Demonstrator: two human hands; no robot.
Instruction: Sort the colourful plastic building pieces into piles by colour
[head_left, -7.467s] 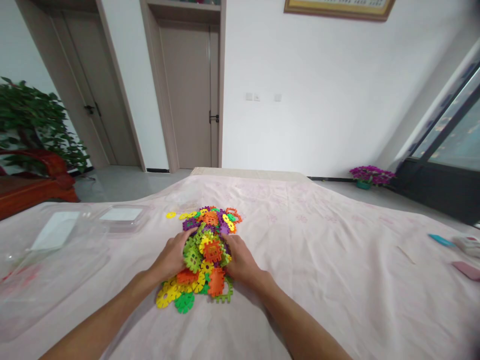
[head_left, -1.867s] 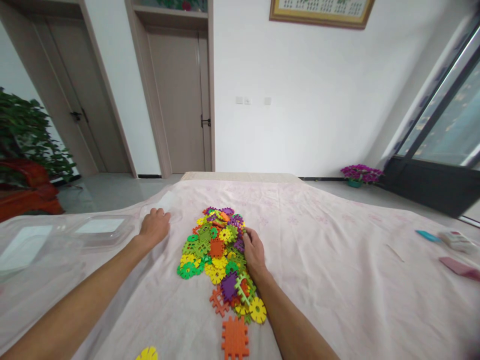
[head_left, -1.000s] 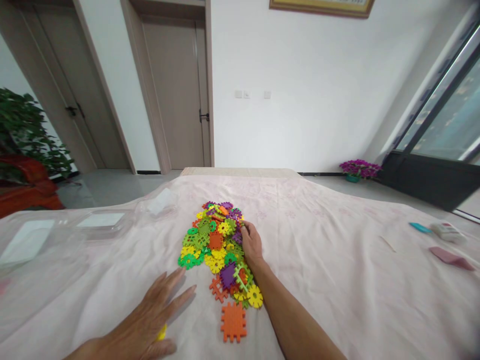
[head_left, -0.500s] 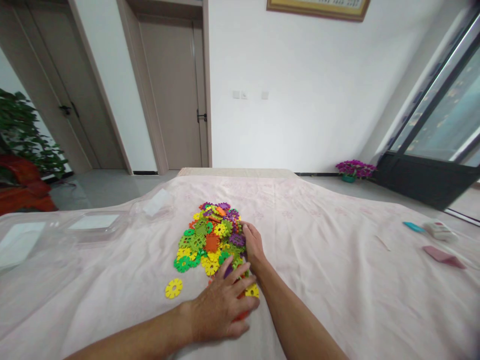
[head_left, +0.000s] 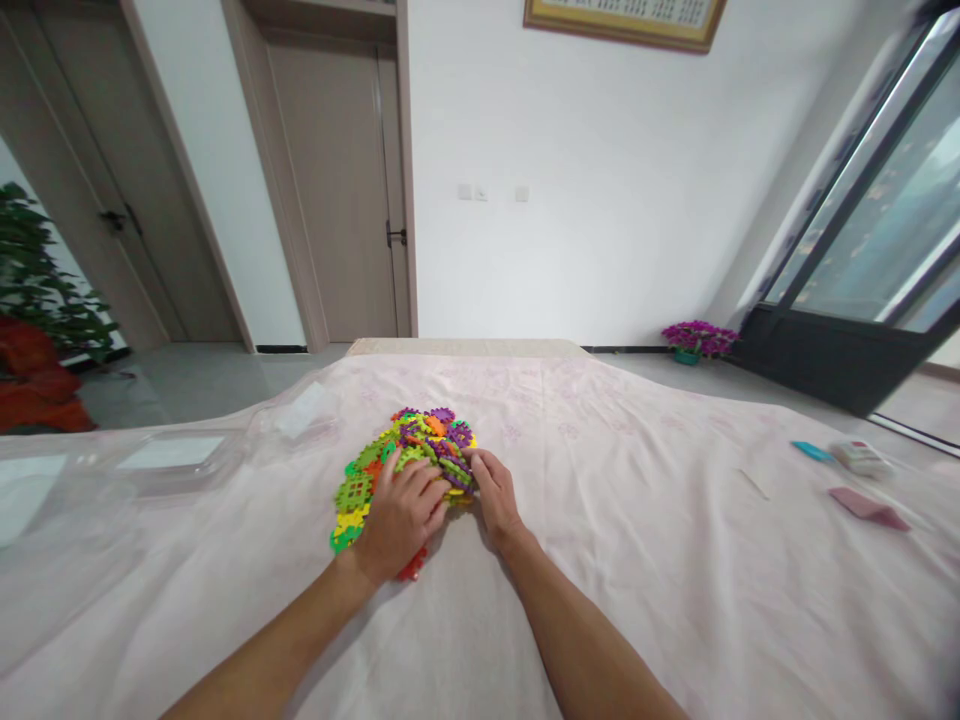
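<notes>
A heap of colourful plastic interlocking pieces (head_left: 420, 440) lies on the pink sheet (head_left: 637, 520), in green, yellow, purple and orange. My left hand (head_left: 397, 515) lies palm down on the near side of the heap, fingers spread flat over the pieces. My right hand (head_left: 491, 490) rests against the heap's right edge, fingers curved onto the pieces. Neither hand lifts a piece off the sheet. An orange piece (head_left: 411, 570) pokes out under my left wrist.
Clear plastic container parts (head_left: 172, 455) lie at the left on the sheet. Small items, a teal one (head_left: 810, 451) and a pink one (head_left: 866, 505), lie far right. Doors, a plant (head_left: 37, 290) and a window wall stand beyond.
My left hand came from the container, swept the scattered near pieces forward into the heap, and now lies on it. The heap is more compact. My right hand stayed at its right edge.
</notes>
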